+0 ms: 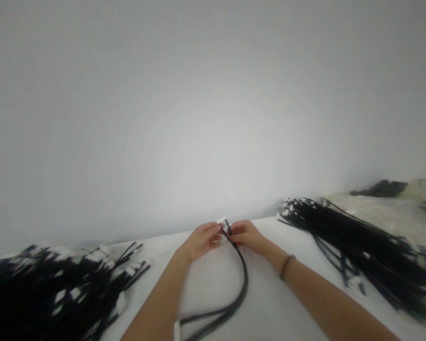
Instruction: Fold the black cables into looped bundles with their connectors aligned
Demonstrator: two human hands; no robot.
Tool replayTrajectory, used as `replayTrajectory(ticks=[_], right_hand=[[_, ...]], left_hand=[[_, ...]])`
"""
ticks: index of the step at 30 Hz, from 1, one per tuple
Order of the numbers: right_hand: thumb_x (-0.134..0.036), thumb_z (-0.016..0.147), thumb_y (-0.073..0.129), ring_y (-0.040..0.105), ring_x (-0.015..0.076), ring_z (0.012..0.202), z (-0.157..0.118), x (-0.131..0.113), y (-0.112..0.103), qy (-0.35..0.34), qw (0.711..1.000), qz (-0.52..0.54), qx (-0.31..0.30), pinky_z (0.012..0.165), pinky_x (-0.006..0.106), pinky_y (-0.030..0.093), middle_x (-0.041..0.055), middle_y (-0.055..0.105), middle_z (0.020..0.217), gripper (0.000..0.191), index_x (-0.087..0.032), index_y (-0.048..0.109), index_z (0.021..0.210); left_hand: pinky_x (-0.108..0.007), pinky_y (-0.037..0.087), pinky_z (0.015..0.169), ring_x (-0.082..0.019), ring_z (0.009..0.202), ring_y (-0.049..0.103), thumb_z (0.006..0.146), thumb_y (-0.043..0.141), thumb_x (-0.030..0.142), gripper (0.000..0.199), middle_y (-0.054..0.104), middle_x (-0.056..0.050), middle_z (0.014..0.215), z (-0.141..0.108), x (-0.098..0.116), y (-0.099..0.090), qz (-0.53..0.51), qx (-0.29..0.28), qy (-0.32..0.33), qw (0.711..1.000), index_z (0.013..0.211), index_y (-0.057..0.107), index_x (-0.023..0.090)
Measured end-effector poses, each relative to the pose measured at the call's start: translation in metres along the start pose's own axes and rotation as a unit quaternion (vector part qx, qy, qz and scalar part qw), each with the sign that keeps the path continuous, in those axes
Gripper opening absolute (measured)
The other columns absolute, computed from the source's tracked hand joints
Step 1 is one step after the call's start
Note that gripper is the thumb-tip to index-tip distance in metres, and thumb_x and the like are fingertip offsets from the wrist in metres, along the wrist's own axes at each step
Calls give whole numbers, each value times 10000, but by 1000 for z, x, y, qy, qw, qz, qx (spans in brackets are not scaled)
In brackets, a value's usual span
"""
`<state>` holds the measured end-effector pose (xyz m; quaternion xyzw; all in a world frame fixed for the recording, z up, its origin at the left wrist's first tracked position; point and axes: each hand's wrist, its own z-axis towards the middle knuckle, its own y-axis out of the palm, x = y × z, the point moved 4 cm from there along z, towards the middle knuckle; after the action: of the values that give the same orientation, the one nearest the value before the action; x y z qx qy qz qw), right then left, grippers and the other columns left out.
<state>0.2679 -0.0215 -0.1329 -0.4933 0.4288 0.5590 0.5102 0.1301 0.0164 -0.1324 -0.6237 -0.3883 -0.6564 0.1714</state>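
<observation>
A black cable [246, 277] with a white connector [222, 221] at its far end curves over the white table toward the near edge, where another white piece [177, 330] shows. My left hand [203, 240] pinches the cable's far end at the connector from the left. From the right, my right hand [244, 234] grips the black strands just below the connector, fingers pressed together. A dark band circles my right wrist.
A large heap of black cables with white connectors [57, 293] lies at the left. At the right a long bundle of black cables [355, 237] stretches toward the near corner, with clear plastic and a dark item [385, 188] behind it. A pale wall [213, 104] rises behind the table [213, 284].
</observation>
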Motion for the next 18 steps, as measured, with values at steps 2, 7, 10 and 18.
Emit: replayTrajectory(ticks=[2, 7, 10, 18], right_hand=[[-239, 494, 699, 454, 73, 469, -1, -1, 0, 7, 1000, 3, 5, 427, 194, 326, -20, 531, 562, 207, -146, 604, 653], [-356, 622, 620, 397, 48, 447, 2, -3, 0, -9, 996, 78, -32, 416, 190, 276, 29, 577, 653, 248, -128, 634, 720], [-395, 680, 558, 352, 40, 434, 4, -2, -1, -5, 993, 110, -47, 394, 189, 210, 41, 569, 656, 292, -114, 634, 708], [-298, 659, 589, 343, 50, 463, 5, 1, -3, -2, 991, 119, -54, 436, 190, 231, -6, 476, 518, 197, -110, 616, 603]], left_hand=[[-196, 400, 576, -76, 625, 517, 645, 650, 314, 222, 576, -51, 773, 2, -1, 2, 19, 17, 21, 999, 782, 616, 143], [-242, 407, 651, -120, 703, 534, 648, 642, 326, 241, 592, -84, 811, -1, 1, 4, 41, -19, 41, 998, 780, 629, 125], [-260, 399, 688, -125, 700, 537, 646, 645, 320, 255, 598, -97, 797, -2, 1, 6, 55, -48, 44, 996, 779, 636, 102], [-247, 389, 706, -96, 670, 524, 661, 638, 289, 236, 592, -80, 768, -3, 1, 12, 64, -81, 18, 994, 786, 642, 90]])
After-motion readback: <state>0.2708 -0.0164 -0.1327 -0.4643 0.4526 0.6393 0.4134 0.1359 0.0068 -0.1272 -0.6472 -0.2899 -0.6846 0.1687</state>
